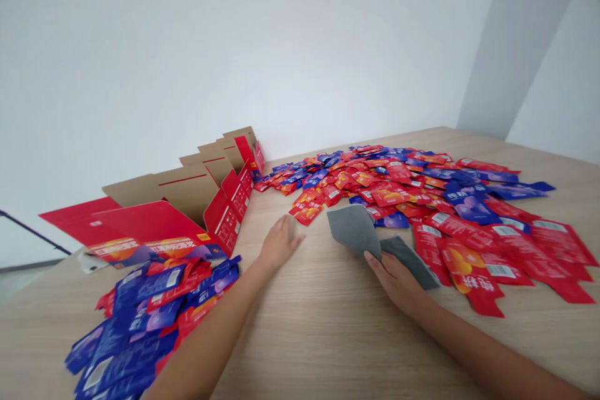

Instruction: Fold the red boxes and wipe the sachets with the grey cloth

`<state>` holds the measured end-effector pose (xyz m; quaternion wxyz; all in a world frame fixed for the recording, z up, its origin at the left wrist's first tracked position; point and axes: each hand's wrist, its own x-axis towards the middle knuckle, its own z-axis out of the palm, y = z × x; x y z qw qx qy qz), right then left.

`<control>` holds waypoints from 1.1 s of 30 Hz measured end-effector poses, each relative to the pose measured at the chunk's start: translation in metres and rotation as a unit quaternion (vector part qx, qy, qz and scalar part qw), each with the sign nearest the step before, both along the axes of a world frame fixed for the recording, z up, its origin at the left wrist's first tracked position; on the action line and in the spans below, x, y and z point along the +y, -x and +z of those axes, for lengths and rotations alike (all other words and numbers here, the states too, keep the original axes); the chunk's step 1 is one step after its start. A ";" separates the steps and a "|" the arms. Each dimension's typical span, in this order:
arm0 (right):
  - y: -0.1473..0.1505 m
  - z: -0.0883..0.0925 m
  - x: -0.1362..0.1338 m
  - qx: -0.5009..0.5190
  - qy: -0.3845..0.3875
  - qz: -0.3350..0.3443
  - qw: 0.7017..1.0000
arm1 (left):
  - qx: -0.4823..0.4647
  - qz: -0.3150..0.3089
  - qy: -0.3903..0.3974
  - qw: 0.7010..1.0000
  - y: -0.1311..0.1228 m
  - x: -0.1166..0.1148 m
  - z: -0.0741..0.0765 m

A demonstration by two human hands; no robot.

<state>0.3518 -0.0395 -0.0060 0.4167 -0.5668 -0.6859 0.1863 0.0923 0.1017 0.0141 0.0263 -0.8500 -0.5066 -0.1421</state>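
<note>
My right hand (394, 278) pinches a grey cloth (354, 229) over the tabletop; part of the cloth hangs folded on the far side of the fingers. To its left, my left hand (280, 242) is curled closed just above the wood, slightly blurred. What its fingers hold, if anything, is hidden. Just beyond that hand lie a few red sachets (307, 207), at the near edge of a wide pile of red and blue sachets (375, 178). More red sachets (469, 269) lie to the right of the cloth.
Open red cardboard boxes (159, 222) stand in a row on the left, brown flaps raised. A second heap of blue and red sachets (140, 319) lies in front of them, beside my left forearm. The wooden table (300, 337) meets a pale wall (300, 50).
</note>
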 end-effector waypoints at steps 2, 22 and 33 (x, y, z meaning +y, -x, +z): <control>-0.002 0.003 -0.001 0.041 0.019 -0.026 0.999 | -0.027 0.021 0.046 0.998 -0.038 0.021 -0.006; 0.028 -0.001 -0.010 -0.295 0.016 0.037 0.955 | -0.026 -0.156 0.159 0.974 -0.056 -0.130 -0.007; -0.026 -0.009 0.028 -0.107 0.032 -0.065 0.992 | -0.124 -0.123 0.107 0.979 -0.062 -0.117 -0.005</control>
